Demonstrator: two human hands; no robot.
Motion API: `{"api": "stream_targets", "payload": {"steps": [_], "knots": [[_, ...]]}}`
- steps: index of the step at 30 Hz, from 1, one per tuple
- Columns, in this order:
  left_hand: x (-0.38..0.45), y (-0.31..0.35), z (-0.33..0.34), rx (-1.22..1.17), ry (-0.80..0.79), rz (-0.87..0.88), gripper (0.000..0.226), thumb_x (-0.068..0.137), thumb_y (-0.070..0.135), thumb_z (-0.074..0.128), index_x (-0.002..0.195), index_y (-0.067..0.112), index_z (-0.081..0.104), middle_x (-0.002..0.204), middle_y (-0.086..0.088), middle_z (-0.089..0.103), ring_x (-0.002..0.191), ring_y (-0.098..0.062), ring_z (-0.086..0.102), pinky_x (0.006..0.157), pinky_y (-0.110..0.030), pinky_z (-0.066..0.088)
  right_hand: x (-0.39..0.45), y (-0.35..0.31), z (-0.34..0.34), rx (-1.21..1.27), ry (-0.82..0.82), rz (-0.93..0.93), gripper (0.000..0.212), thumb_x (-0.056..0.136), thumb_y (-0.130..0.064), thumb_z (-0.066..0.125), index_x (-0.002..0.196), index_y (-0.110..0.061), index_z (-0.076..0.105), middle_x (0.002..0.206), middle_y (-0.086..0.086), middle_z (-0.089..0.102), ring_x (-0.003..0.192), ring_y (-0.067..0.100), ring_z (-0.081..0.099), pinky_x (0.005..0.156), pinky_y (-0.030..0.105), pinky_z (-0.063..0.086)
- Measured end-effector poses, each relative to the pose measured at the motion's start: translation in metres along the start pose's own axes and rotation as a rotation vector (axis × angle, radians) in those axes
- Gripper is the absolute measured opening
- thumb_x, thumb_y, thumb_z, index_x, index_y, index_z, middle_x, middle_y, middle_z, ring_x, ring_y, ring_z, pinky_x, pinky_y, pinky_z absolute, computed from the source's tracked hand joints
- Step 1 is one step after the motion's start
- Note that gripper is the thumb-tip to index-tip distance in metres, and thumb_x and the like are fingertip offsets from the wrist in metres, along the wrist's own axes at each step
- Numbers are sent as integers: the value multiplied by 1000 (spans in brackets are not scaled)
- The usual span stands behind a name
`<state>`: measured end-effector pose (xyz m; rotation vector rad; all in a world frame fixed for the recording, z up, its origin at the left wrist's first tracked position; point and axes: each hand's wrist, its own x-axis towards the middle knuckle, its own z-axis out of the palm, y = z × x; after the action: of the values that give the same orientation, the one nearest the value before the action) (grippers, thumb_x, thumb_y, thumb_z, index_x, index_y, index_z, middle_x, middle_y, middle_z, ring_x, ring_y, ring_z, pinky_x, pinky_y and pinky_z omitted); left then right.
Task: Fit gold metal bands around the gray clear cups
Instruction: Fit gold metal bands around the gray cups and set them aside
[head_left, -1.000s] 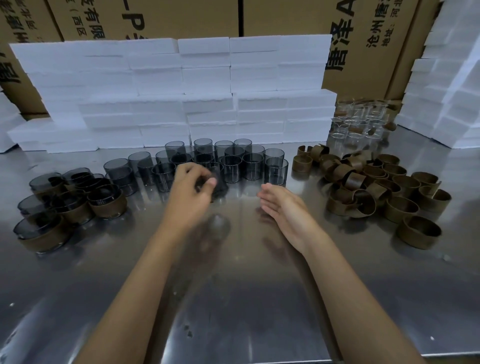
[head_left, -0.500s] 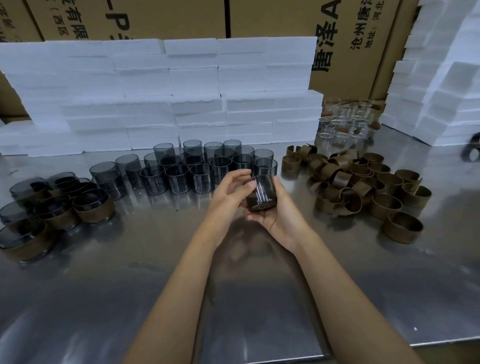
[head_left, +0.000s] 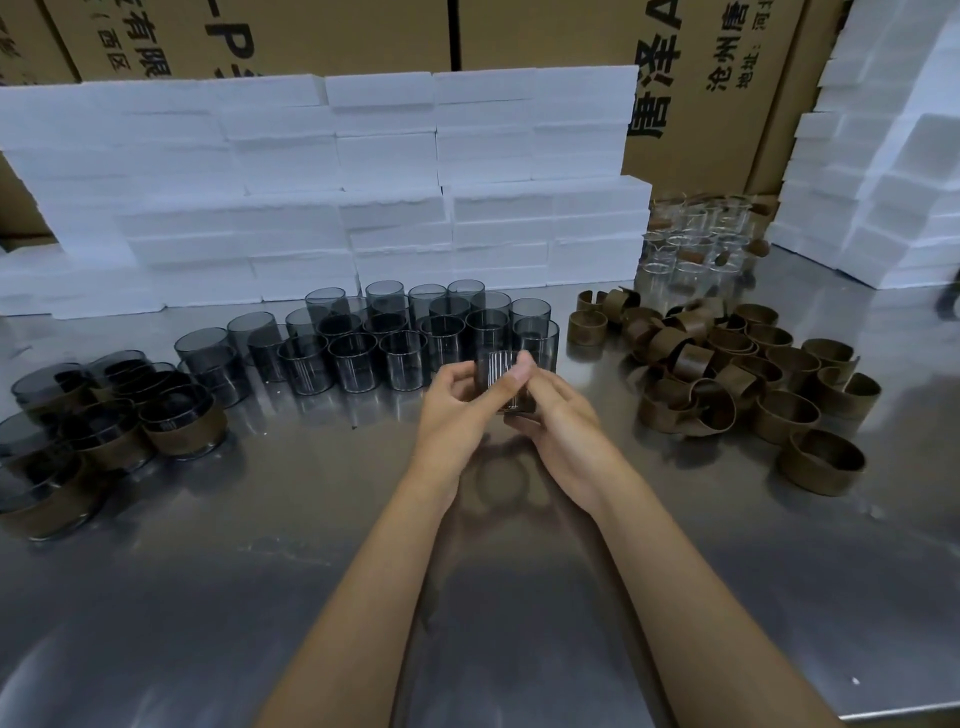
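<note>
Head view: left hand (head_left: 457, 410) and right hand (head_left: 558, 431) together grip one gray ribbed cup (head_left: 501, 376), apparently upright, above the steel table (head_left: 260, 571). The gold bands (head_left: 727, 374) lie rightward, nearer the right hand.

A shiny metal table (head_left: 208, 597) was covered with gray cups (head_left: 395, 338), gold bands (head_left: 737, 374), banded cups (head_left: 182, 421) and white foam blocks (head_left: 311, 197).
</note>
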<state>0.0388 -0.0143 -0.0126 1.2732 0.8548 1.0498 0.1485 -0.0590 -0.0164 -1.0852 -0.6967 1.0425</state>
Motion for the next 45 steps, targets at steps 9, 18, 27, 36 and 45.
{"api": "stream_targets", "payload": {"steps": [9,18,27,36,45], "knots": [[5,1,-1,-177,-217,-117,44,79,52,80,106,17,78,89,-8,73,73,-12,63,59,-21,47,-4,-5,8,-30,-154,26,91,79,-77,49,119,2,65,80,19,64,71,22,62,69,29,55],[0,6,-5,-199,-285,-89,55,81,56,73,119,17,75,111,-4,72,91,-9,63,82,-28,40,-11,-16,8,59,-82,-35,66,107,-53,25,113,-3,67,93,24,69,75,27,64,74,35,52],[-2,7,-10,-150,-192,-14,44,93,41,60,131,19,65,120,-9,72,101,-19,63,90,-34,47,-8,-13,-1,121,-262,52,70,102,-63,29,126,-8,66,101,19,71,80,20,66,80,31,55],[0,1,-6,46,-76,-65,57,85,66,68,116,19,62,122,-7,70,111,-27,69,96,-46,57,0,1,-3,-318,113,-145,55,102,-58,44,100,-13,76,86,10,78,72,27,76,67,36,62],[3,2,-11,-122,-271,49,56,85,25,78,137,25,57,130,8,70,130,-14,59,113,-34,41,-1,-4,-7,222,23,87,43,104,-38,52,125,-3,65,112,14,76,108,23,73,95,36,58]]}}
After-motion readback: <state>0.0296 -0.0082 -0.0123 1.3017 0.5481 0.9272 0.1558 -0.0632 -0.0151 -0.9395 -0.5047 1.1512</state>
